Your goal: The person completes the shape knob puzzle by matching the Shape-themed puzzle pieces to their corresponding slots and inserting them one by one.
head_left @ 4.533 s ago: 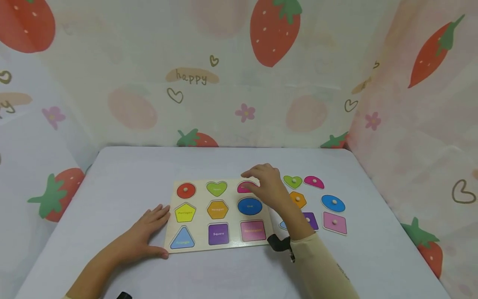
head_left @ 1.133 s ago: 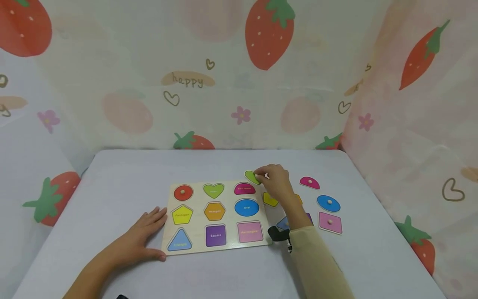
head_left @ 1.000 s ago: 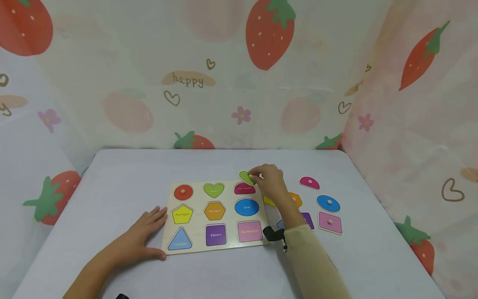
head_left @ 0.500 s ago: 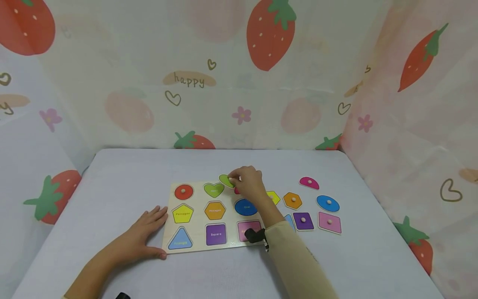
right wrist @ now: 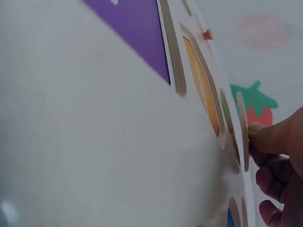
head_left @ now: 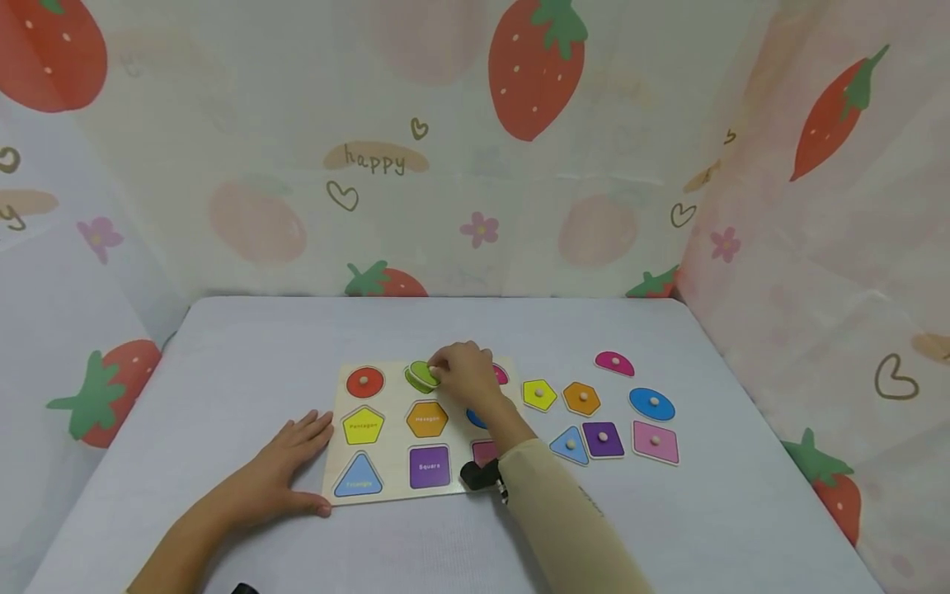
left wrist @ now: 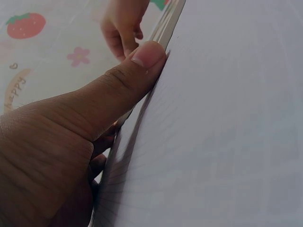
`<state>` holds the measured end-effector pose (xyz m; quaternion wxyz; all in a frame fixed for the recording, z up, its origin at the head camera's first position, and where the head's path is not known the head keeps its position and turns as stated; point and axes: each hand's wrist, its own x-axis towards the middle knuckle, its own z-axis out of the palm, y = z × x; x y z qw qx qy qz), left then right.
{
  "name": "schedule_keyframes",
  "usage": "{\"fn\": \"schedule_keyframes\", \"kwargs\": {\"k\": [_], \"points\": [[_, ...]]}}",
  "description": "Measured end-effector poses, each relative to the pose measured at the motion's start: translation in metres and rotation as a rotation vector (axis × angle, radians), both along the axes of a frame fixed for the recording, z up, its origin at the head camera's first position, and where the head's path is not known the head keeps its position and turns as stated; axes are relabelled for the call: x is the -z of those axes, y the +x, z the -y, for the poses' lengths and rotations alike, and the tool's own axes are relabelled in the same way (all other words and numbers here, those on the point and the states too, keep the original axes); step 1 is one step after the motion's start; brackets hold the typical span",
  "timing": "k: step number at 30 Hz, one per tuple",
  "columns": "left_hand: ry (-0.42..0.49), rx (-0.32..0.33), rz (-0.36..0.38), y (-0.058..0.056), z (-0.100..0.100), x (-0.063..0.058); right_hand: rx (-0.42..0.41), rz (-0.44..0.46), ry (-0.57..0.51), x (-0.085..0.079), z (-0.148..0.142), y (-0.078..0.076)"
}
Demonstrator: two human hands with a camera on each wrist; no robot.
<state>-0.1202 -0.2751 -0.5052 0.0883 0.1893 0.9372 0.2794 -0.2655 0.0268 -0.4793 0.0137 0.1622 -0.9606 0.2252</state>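
Observation:
My right hand point(head_left: 469, 378) pinches the knob of a green heart puzzle piece point(head_left: 421, 374), tilted over the heart recess of the wooden shape board point(head_left: 393, 487). In the right wrist view the heart piece point(right wrist: 243, 130) stands at an angle close above the board, thumb and finger at its knob. My left hand point(head_left: 285, 470) rests flat at the board's left edge, fingers spread, the thumb near the front corner; the left wrist view shows the thumb point(left wrist: 147, 56) against the edge. A red circle piece point(head_left: 365, 382) with a knob sits in its recess at the back left.
Right of the board lie knobbed pieces: a yellow pentagon point(head_left: 539, 395), orange hexagon point(head_left: 581, 399), blue triangle point(head_left: 569, 445), purple square point(head_left: 603, 440), magenta half circle point(head_left: 614, 363), blue oval point(head_left: 653, 403) and pink rectangle point(head_left: 656, 443). A strawberry-print curtain point(head_left: 475, 181) stands behind the white table point(head_left: 260, 330).
My right hand reached to the loose pieces, picked up the green heart by its knob and carried it left to the board's heart recess. The left hand has stayed at the board's edge.

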Motion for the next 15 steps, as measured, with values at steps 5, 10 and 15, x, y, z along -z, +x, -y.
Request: {"fn": "schedule_keyframes", "kwargs": {"k": [5,10,15], "points": [[-0.001,-0.010,0.019,0.001,-0.001,0.002,0.010,0.018,0.014,0.003,0.004,0.001],[0.003,-0.005,-0.004,0.003,-0.001,0.003,0.017,0.033,0.017,0.002,0.010,0.003],[0.016,0.021,-0.053,0.003,0.001,0.001,0.033,0.048,0.026,0.000,0.016,0.004]]}}
